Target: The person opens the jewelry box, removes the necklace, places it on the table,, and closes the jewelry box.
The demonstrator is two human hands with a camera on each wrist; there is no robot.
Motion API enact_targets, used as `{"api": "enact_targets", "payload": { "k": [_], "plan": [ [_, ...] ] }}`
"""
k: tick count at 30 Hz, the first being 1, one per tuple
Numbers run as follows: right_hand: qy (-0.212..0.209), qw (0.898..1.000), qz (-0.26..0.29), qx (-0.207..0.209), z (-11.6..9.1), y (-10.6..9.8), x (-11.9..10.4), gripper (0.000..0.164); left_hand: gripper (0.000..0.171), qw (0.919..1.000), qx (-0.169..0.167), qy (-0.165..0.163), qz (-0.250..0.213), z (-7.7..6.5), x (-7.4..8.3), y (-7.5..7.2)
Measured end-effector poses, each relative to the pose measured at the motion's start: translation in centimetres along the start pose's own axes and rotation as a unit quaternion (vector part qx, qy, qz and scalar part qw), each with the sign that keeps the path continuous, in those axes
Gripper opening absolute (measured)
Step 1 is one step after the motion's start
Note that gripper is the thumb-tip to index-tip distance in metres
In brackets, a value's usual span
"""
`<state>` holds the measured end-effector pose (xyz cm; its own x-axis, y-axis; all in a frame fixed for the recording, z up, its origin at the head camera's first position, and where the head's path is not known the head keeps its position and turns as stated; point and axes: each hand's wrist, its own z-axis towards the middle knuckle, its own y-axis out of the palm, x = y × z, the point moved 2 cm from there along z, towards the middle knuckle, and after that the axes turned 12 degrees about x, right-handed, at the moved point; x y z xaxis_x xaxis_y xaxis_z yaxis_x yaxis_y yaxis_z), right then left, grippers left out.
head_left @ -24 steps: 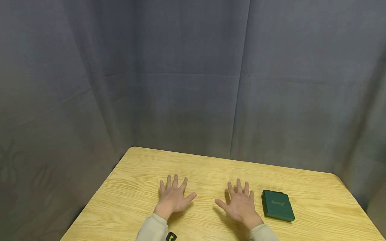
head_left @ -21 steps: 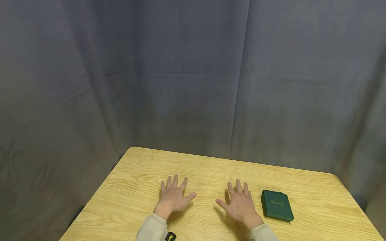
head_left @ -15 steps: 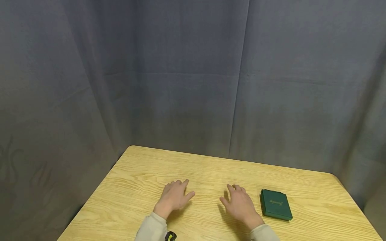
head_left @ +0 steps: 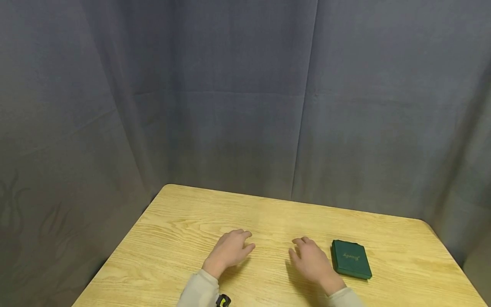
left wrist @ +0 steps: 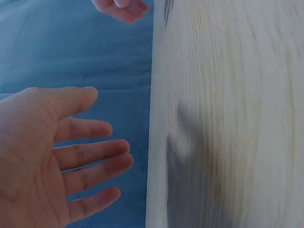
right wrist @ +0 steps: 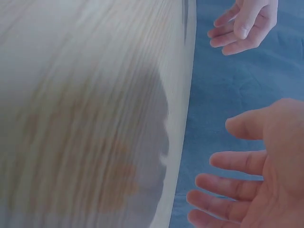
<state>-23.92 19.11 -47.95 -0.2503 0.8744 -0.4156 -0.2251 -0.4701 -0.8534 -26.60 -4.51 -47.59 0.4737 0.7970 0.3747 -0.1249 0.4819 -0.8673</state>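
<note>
Above the wooden table (head_left: 172, 273), my left hand (head_left: 229, 249) is held in the air with relaxed fingers, holding nothing. My right hand (head_left: 311, 261) hovers opposite it, also holding nothing. A dark green case (head_left: 350, 259) with gold lettering lies flat on the table just right of the right hand. In the left wrist view the left hand's fingers (left wrist: 92, 154) are spread and slightly bent. The right wrist view shows the right hand's fingers (right wrist: 232, 185) likewise parted and loose. Each wrist view also catches the other hand at the top.
A grey-blue curtain (head_left: 238, 106) hangs behind the table and along its left side. The table's far edge (head_left: 291, 201) runs close to it. A black band with a yellow mark (head_left: 223, 300) sits by the left sleeve (head_left: 199, 292).
Both hands have gone from flat, wide-spread fingers to loosely bent ones, with palms turned inward. Both have shifted slightly right. The green case has stayed put.
</note>
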Motion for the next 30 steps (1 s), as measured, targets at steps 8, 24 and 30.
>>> {"api": "enact_targets", "payload": {
  "k": [8,24,30],
  "plan": [
    [-0.007,1.000,-0.016,-0.007,0.0,-1.0,1.0,0.034,0.044,0.9993,-0.012,0.029,0.019,0.4,1.7,1.0],
    [-0.009,0.999,-0.052,0.003,-0.9,-3.1,3.2,0.029,0.042,0.9941,-0.037,0.095,0.039,0.8,4.7,2.2],
    [-0.011,0.998,-0.057,0.014,-1.3,-4.1,4.0,0.023,0.041,0.9921,-0.034,0.114,0.041,1.2,5.9,2.8]
  ]
}}
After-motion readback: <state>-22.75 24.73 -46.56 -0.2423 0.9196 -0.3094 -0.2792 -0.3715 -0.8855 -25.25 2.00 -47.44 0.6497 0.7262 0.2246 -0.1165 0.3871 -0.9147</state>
